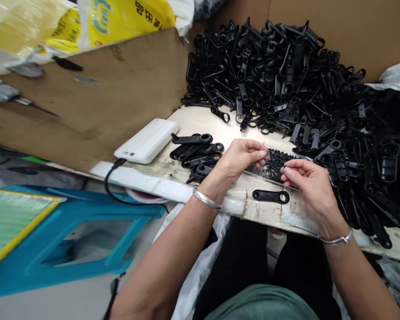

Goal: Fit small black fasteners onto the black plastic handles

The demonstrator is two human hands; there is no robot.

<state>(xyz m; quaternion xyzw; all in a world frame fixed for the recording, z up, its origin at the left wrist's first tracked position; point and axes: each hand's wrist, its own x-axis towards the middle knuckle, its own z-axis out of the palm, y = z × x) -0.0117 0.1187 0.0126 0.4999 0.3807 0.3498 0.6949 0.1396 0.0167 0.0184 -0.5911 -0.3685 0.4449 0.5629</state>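
Note:
Both hands hover over a shallow tray of tiny black pieces [276, 164]. My left hand [245, 155], at the tray's left end, has thumb and fingertips pinched together; whatever they hold is too small to make out. At the tray's right side my right hand [305, 178] is pinched in the same way, and its fingertips hide what is between them. On the near table edge, just below the tray, lies a single black plastic handle-shaped part [270, 196] with a ring at its right end, touched by neither hand.
A large heap of black plastic parts [260, 75] fills the back and right. A smaller pile [198, 153] lies left of my left hand, beside a white power bank [147, 141] with a black cable. Cardboard walls [130, 89] border the table; a blue stool [86, 240] stands lower left.

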